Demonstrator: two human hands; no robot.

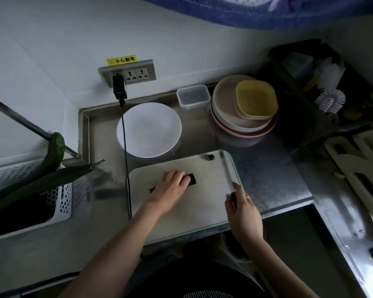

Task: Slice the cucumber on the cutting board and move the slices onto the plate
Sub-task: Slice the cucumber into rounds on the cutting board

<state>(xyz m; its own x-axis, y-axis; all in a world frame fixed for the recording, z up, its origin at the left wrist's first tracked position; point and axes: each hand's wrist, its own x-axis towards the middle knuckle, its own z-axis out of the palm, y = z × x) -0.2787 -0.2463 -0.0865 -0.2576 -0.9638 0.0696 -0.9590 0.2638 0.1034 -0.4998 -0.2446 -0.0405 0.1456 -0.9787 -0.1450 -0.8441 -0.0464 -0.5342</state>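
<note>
Left hand (173,186) curls over the dark, stubby cucumber (192,179) on the pale rounded-corner cutting board (181,209). Right hand (243,209) grips the blurred knife (228,171) by its handle. Behind them, the smooth round white plate (149,130) sits on the steel table (267,168).

Brushed metal counter (267,168), perforated plastic basket (30,201)

Dim light, white wall (52,50) w/ outlet strip (127,73), steel counter (267,168) in corner.
</note>
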